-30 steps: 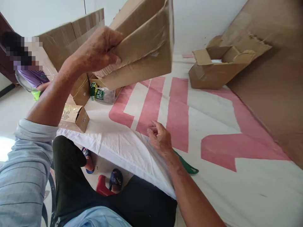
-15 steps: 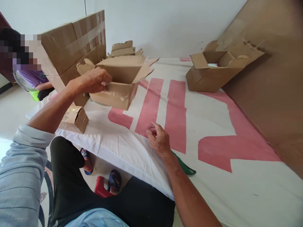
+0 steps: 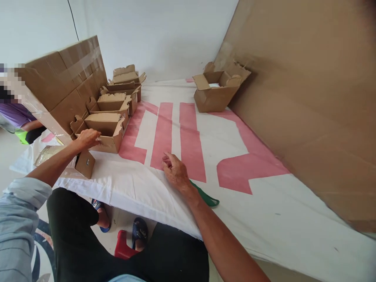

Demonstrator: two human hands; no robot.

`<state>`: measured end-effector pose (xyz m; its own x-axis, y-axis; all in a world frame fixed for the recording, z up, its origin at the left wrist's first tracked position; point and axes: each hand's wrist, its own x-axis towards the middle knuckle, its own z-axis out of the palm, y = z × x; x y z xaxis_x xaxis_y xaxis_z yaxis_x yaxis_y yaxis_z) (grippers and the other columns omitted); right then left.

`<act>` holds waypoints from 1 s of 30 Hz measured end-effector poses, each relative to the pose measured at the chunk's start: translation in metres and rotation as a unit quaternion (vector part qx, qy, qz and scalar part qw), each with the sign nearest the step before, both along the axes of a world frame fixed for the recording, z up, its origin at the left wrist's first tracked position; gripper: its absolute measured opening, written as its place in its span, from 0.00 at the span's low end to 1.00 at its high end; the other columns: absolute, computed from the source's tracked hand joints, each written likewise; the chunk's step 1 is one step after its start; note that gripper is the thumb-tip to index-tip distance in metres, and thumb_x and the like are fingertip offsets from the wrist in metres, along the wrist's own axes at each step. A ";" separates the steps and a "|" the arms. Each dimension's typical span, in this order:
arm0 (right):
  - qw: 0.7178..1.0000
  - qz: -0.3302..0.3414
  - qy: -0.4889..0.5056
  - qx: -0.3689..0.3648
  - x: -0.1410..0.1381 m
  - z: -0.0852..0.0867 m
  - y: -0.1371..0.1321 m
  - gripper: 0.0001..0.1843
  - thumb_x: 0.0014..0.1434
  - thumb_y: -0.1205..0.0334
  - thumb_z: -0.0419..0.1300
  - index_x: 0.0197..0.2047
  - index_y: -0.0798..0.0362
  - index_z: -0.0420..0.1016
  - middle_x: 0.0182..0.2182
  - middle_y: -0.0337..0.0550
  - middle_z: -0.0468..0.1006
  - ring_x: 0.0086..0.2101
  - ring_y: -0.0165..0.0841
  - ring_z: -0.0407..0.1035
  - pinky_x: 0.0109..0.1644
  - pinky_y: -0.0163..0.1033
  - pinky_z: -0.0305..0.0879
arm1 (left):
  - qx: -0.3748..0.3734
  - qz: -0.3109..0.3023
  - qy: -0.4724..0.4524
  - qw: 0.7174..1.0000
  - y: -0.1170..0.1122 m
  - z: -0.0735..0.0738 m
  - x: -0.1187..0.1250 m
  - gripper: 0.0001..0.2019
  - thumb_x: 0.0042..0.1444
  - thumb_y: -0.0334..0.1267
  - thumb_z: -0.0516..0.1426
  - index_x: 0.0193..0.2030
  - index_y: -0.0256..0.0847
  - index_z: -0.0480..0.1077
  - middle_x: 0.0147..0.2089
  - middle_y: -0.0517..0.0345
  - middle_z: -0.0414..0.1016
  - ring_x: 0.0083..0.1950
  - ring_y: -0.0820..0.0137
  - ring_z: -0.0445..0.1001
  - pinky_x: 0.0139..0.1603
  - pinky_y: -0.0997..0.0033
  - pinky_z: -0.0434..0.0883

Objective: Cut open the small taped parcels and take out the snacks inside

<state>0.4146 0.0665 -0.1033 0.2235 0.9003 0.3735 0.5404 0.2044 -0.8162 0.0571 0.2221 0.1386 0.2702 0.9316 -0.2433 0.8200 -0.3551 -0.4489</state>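
Observation:
My left hand (image 3: pixel 87 138) grips the near wall of an open cardboard box (image 3: pixel 109 130) that sits on the white and pink cloth (image 3: pixel 188 149). This box is the nearest in a row of several open boxes (image 3: pixel 117 100) running back along the left. My right hand (image 3: pixel 175 170) rests on the cloth near its front edge, fingers loosely curled with nothing in them. A green strap (image 3: pixel 206 197) lies just right of that wrist.
A big taped carton (image 3: pixel 61 80) stands left of the row. A small box (image 3: pixel 84 161) lies on its side near my left forearm. Another open box (image 3: pixel 216 88) sits at the back. A large cardboard sheet (image 3: pixel 308 90) leans on the right. A person sits far left.
My left hand has brought the box down from head height and set it on the cloth at the front of the row. My right hand has hardly moved.

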 end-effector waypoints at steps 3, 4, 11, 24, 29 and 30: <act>1.000 0.002 -0.007 0.002 -0.001 0.001 0.001 0.26 0.68 0.58 0.59 0.67 0.49 0.80 0.50 0.51 0.87 0.39 0.43 0.81 0.51 0.53 0.83 | 0.008 0.003 -0.003 1.000 0.008 -0.001 0.000 0.19 0.69 0.43 0.63 0.64 0.45 0.85 0.64 0.38 0.88 0.67 0.42 0.85 0.62 0.54 0.81; 1.000 0.000 -0.008 0.002 -0.002 0.001 0.001 0.26 0.68 0.58 0.59 0.67 0.49 0.80 0.50 0.52 0.87 0.39 0.42 0.81 0.50 0.53 0.83 | 0.011 0.005 -0.004 1.000 0.011 0.000 0.000 0.19 0.69 0.44 0.64 0.63 0.45 0.85 0.63 0.38 0.88 0.67 0.41 0.85 0.61 0.54 0.81; 1.000 -0.008 -0.010 0.014 -0.006 0.002 0.003 0.25 0.68 0.59 0.58 0.65 0.50 0.80 0.48 0.50 0.88 0.37 0.40 0.81 0.47 0.49 0.81 | 0.038 0.013 -0.023 0.999 0.031 -0.003 0.006 0.22 0.67 0.51 0.66 0.62 0.45 0.86 0.63 0.34 0.88 0.66 0.37 0.85 0.61 0.53 0.81; 1.000 -0.001 -0.020 0.011 -0.004 0.008 0.005 0.25 0.69 0.60 0.59 0.66 0.49 0.80 0.51 0.51 0.87 0.38 0.40 0.80 0.48 0.47 0.81 | 0.065 0.007 -0.049 0.997 0.062 -0.001 0.019 0.28 0.64 0.61 0.67 0.58 0.40 0.88 0.60 0.32 0.88 0.65 0.38 0.84 0.57 0.55 0.78; 1.000 0.002 -0.021 0.008 -0.004 0.009 0.006 0.25 0.69 0.60 0.60 0.67 0.49 0.80 0.52 0.50 0.87 0.37 0.38 0.79 0.47 0.46 0.81 | 0.069 0.018 -0.042 0.997 0.070 -0.004 0.024 0.28 0.63 0.53 0.66 0.64 0.39 0.85 0.63 0.27 0.87 0.67 0.33 0.84 0.59 0.50 0.80; 1.000 0.003 -0.017 0.009 -0.004 0.009 0.005 0.25 0.69 0.61 0.60 0.67 0.48 0.80 0.52 0.50 0.87 0.37 0.38 0.78 0.47 0.46 0.81 | 0.068 0.018 -0.039 0.997 0.071 -0.005 0.025 0.28 0.64 0.52 0.65 0.65 0.39 0.85 0.64 0.28 0.86 0.68 0.34 0.83 0.60 0.50 0.80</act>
